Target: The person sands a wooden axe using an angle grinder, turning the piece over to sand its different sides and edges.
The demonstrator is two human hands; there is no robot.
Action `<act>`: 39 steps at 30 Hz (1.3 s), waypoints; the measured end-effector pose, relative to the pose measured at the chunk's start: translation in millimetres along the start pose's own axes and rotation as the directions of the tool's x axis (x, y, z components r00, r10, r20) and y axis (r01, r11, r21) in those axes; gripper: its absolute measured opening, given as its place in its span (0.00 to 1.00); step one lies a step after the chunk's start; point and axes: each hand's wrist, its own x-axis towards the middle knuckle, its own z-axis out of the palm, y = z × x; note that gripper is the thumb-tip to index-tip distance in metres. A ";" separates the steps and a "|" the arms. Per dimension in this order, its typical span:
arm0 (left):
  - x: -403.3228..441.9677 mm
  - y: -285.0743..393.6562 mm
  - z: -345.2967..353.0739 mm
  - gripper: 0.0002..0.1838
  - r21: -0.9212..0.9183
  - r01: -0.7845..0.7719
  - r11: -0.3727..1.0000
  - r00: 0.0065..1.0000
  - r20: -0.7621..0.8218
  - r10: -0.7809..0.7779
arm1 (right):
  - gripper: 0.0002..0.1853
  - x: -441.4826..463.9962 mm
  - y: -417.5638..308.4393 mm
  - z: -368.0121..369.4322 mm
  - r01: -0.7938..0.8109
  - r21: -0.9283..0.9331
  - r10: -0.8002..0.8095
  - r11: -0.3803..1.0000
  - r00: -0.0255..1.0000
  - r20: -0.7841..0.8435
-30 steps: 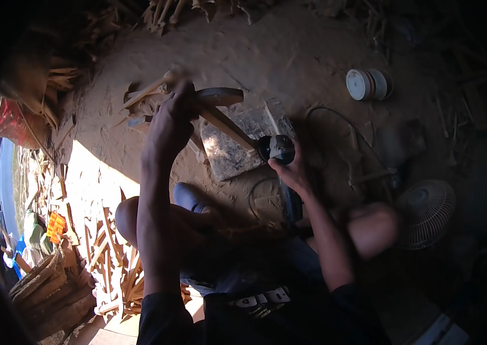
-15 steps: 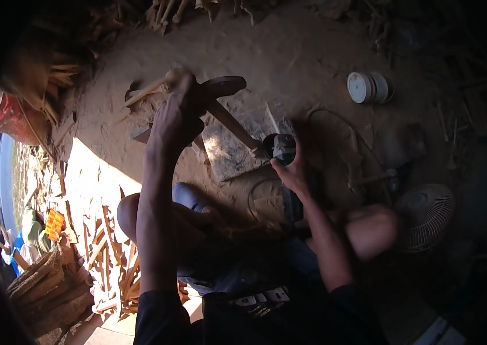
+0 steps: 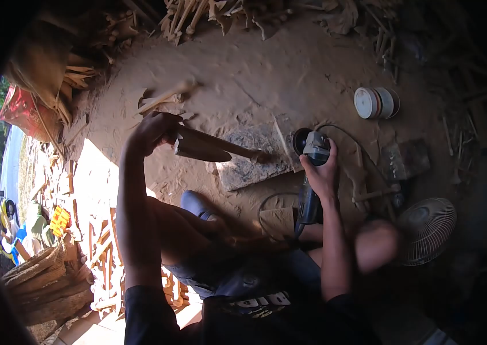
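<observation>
My left hand (image 3: 158,137) is closed round one end of a long wood-coloured piece (image 3: 220,145). That piece has a broad flat part near my fingers and a small knob at its far end, which reaches over a rough slab (image 3: 246,181) on the ground. In my right hand (image 3: 325,172) is an angle grinder (image 3: 311,198), gripped near its head with the dark disc facing left. The disc stands just right of the knob, apart from it. Whether the disc spins I cannot tell.
Several similar pieces (image 3: 166,100) lie on the dusty floor beyond my left hand. A white bucket (image 3: 367,103) lies at upper right, a fan (image 3: 427,230) stands at right, and a cable (image 3: 350,131) loops behind the grinder. Sunlit pieces (image 3: 105,247) are heaped at left.
My left hand has moved left and down, turning the long piece so its flat part now faces toward me. My right hand has shifted right with the grinder, widening the gap.
</observation>
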 end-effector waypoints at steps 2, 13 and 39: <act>3.4 8.6 6.7 0.14 0.156 0.124 0.980 0.978 -0.188 -0.094 | 0.53 -1.4 -5.6 -3.3 -0.042 -0.076 0.046 0.996 0.998 0.049; 30.6 25.9 55.5 0.23 0.541 0.278 0.794 0.882 -0.471 0.013 | 0.58 -18.5 40.4 51.3 -0.069 -0.141 0.104 0.988 0.961 0.256; 52.4 27.8 65.0 0.26 0.654 0.266 0.709 0.865 -0.486 0.124 | 0.51 -14.0 26.6 71.1 -0.092 -0.186 0.146 0.978 0.943 0.301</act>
